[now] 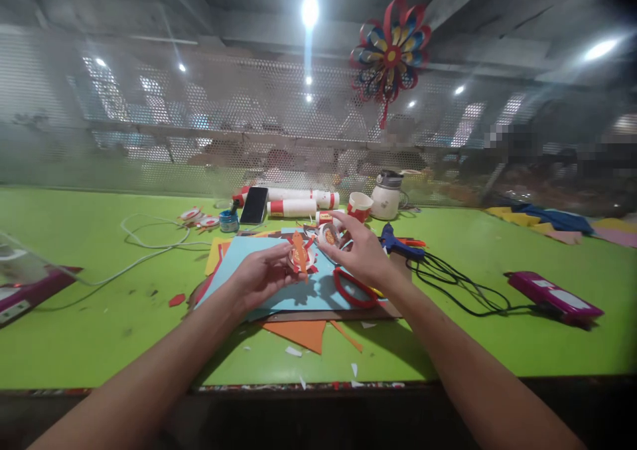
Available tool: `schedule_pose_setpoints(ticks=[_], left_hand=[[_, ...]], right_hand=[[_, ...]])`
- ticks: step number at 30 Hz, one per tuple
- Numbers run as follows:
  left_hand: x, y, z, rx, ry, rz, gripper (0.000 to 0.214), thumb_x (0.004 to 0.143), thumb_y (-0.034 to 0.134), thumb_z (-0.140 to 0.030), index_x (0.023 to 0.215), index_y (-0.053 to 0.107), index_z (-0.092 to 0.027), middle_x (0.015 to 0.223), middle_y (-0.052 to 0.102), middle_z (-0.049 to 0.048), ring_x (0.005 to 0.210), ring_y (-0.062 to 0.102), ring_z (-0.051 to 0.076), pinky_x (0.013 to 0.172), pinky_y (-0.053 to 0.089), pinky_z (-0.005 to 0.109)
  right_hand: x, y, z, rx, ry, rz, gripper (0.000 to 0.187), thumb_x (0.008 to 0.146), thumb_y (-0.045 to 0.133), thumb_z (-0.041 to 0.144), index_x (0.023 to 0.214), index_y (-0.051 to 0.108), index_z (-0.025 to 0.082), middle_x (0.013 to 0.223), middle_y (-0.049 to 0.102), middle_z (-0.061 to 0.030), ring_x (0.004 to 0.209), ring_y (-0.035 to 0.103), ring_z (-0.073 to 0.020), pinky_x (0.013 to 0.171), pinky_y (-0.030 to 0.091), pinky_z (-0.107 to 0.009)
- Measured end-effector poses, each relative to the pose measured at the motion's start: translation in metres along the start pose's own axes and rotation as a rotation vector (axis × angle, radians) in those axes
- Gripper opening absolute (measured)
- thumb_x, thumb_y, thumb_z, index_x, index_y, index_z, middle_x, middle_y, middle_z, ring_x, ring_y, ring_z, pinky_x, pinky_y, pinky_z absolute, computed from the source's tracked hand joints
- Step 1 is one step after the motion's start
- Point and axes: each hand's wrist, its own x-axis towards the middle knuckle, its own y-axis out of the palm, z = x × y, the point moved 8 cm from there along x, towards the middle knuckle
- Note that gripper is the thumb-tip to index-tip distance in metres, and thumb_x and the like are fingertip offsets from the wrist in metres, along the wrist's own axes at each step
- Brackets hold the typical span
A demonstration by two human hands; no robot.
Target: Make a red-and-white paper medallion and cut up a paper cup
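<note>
In the head view, my left hand [261, 274] pinches a small paper craft figure [300, 254], a round red-and-white piece with an orange paper strip down its middle and small red bits at its edge. My right hand [363, 247] has its thumb and fingers curved around a round white paper cup piece [329, 236] with an orange print on its face. Both are held above light blue sheets [239, 257]. Beneath my right hand lie red-handled scissors [354, 289], whose blades I cannot see clearly.
A blue glue gun [398, 241] with a black cord lies right of my right hand. Behind stand a phone [254, 206], white-and-red paper rolls [292, 208], a paper cup [359, 204] and a jug [387, 196]. Power strips [555, 297] lie at both sides. Orange scraps [298, 334] lie in front.
</note>
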Motion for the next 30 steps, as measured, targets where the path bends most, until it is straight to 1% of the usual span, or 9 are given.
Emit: schedule_pose_setpoints(ticks=[3,7,9,11,13,18,21,25,30], left_hand=[[-0.001,0.002,-0.001,0.01,0.007,0.016,0.02,0.086,0.05,-0.012,0.1,0.062,-0.007,0.085,0.069,0.0121,0.073,0.067,0.02,0.07,0.057,0.034],[0.0,0.006,0.002,0.018,-0.004,0.071,0.019,0.085,0.051,-0.014,0.1,0.062,-0.007,0.081,0.068,0.0113,0.072,0.067,0.02,0.068,0.056,0.032],[0.001,0.009,0.004,0.016,0.003,0.109,0.018,0.084,0.053,-0.014,0.098,0.063,-0.008,0.079,0.068,0.0098,0.069,0.066,0.018,0.067,0.055,0.03],[0.002,0.01,0.005,0.014,0.011,0.131,0.017,0.083,0.054,-0.014,0.097,0.063,-0.009,0.078,0.068,0.0092,0.069,0.066,0.018,0.067,0.054,0.03],[0.003,0.01,0.008,0.01,0.01,0.138,0.018,0.083,0.054,-0.015,0.097,0.063,-0.01,0.08,0.067,0.0095,0.071,0.066,0.018,0.068,0.054,0.029],[0.002,0.013,0.012,0.015,0.019,0.147,0.016,0.083,0.055,-0.015,0.095,0.064,-0.011,0.088,0.067,0.0101,0.073,0.064,0.016,0.071,0.053,0.031],[0.0,0.016,0.012,0.019,0.024,0.165,0.014,0.082,0.057,-0.014,0.093,0.064,-0.011,0.087,0.066,0.0091,0.073,0.063,0.016,0.072,0.053,0.031],[-0.001,0.019,0.012,0.011,0.028,0.202,0.015,0.082,0.056,-0.014,0.095,0.063,-0.011,0.086,0.065,0.0084,0.073,0.062,0.015,0.073,0.053,0.031],[-0.001,0.019,0.011,0.007,0.041,0.194,0.011,0.081,0.058,-0.013,0.09,0.064,-0.012,0.084,0.065,0.0076,0.072,0.061,0.015,0.073,0.052,0.031]], right_hand=[[-0.001,0.001,0.005,0.024,-0.001,0.034,0.04,0.081,0.063,0.034,0.118,0.059,0.02,0.1,0.062,-0.0079,0.074,0.057,-0.0159,0.073,0.049,-0.033],[-0.005,0.013,0.0,0.156,0.128,0.156,0.041,0.081,0.06,0.043,0.114,0.06,0.019,0.086,0.064,-0.005,0.062,0.055,-0.0134,0.06,0.047,-0.028],[-0.009,0.021,-0.003,0.234,0.201,0.225,0.042,0.082,0.058,0.049,0.11,0.059,0.018,0.076,0.064,-0.0031,0.059,0.056,-0.0139,0.056,0.046,-0.027],[-0.011,0.026,-0.006,0.274,0.254,0.252,0.044,0.082,0.056,0.053,0.106,0.059,0.017,0.069,0.063,-0.002,0.057,0.056,-0.0139,0.054,0.044,-0.026],[-0.012,0.028,-0.005,0.257,0.267,0.247,0.045,0.08,0.055,0.057,0.102,0.06,0.017,0.064,0.061,-0.0008,0.054,0.055,-0.0139,0.053,0.042,-0.026],[-0.011,0.03,0.001,0.125,0.217,0.2,0.042,0.079,0.058,0.056,0.094,0.062,0.016,0.058,0.055,0.0014,0.053,0.049,-0.0137,0.053,0.038,-0.026],[-0.012,0.033,0.001,0.053,0.204,0.195,0.04,0.078,0.059,0.054,0.093,0.062,0.017,0.057,0.053,0.0027,0.053,0.048,-0.0134,0.053,0.036,-0.026],[-0.013,0.035,-0.001,-0.014,0.199,0.184,0.038,0.077,0.06,0.053,0.092,0.062,0.018,0.057,0.054,0.0029,0.053,0.049,-0.0136,0.053,0.035,-0.025],[-0.013,0.033,0.001,-0.071,0.179,0.148,0.04,0.077,0.059,0.056,0.089,0.061,0.018,0.056,0.054,0.0026,0.052,0.049,-0.0134,0.052,0.035,-0.025]])
